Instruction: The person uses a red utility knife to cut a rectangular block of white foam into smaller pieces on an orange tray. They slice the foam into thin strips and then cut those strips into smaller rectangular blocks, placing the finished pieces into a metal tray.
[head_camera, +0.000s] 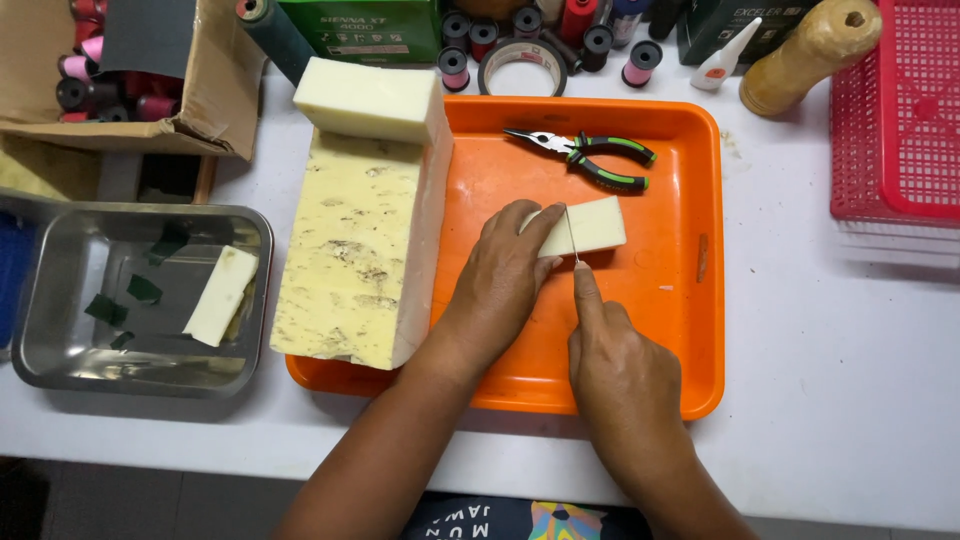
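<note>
My left hand (500, 275) presses a small pale wax block (590, 226) flat in the orange tray (690, 330). My right hand (620, 365) pinches a thin blade (571, 236), standing partway across the block; I judge the cut unfinished.

A waxy, matt cream block (590, 226) is pressed by the left hand (500, 280) in a glossy orange plastic tray (690, 330); a thin metal blade (571, 238) is held by the right hand (610, 360). At the tray's left edge, a large pale slab (355, 250) w/ rough, speckled top and smooth cut sides is seen. Pliers (590, 155): dull metal jaws, rubbery black-green grips. Left of the tray, a brushed steel pan (60, 340), semi-glossy. Bench top (830, 350): smooth white laminate. Far-left corner: matt cardboard box (215, 90). Far-right: red plastic mesh basket (900, 100), wooden-looking spool (810, 50).
</note>
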